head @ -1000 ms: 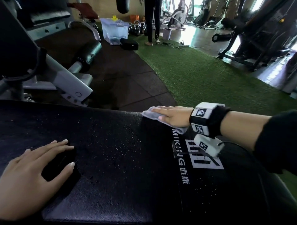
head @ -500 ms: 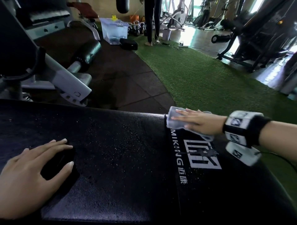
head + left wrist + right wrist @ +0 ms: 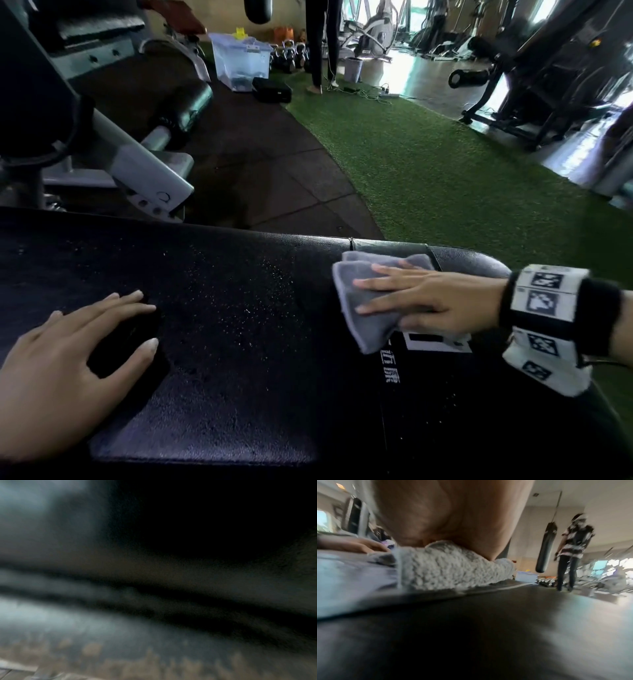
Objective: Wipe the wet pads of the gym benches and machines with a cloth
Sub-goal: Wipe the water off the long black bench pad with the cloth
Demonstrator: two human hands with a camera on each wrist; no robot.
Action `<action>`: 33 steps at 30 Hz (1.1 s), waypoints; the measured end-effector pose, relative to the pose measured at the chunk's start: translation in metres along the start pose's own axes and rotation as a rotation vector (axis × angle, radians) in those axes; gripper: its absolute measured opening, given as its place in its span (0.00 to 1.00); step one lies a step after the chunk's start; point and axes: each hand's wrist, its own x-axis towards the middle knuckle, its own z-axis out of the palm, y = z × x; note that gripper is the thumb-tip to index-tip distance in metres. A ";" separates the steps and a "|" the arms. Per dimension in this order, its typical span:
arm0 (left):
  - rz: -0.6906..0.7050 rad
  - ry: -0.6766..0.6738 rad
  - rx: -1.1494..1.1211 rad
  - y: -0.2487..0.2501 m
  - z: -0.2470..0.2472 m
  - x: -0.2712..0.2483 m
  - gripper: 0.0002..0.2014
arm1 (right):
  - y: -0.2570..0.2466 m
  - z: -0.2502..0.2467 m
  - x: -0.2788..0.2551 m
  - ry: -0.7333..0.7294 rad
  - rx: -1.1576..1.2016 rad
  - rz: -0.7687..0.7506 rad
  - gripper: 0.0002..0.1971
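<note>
the right hand (image 3: 442,301) presses flat, fingers straight, on a folded grey microfibre cloth (image 3: 363,308) at the far right part of the black bench pad (image 3: 239,342). the left hand (image 3: 65,370) rests on the pad's near left, fingers spread and holding nothing

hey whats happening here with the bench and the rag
A person is wiping down a black gym bench pad with a grey cloth. The right hand lies flat on the cloth with straight fingers, pressing it onto the pad near the far edge, partly over the white printed logo. The left hand rests open on the pad at the other end. Fine droplets show on the stretch between the hands, so that part looks not yet wiped.
</note>
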 end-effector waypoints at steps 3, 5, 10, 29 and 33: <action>0.005 0.006 0.029 0.004 -0.002 -0.001 0.23 | 0.027 -0.010 -0.006 0.083 0.042 0.244 0.32; -0.002 0.013 0.044 0.009 -0.004 -0.002 0.24 | 0.037 -0.021 0.004 0.042 0.100 0.474 0.37; -0.018 0.038 0.062 0.024 -0.008 -0.004 0.24 | 0.044 -0.041 0.059 -0.022 0.329 0.569 0.34; -0.043 0.015 0.112 0.040 -0.021 -0.005 0.22 | 0.042 -0.049 0.110 -0.096 0.137 0.613 0.26; -0.044 0.000 0.117 0.039 -0.021 -0.005 0.22 | 0.018 -0.052 0.141 -0.066 0.057 0.490 0.26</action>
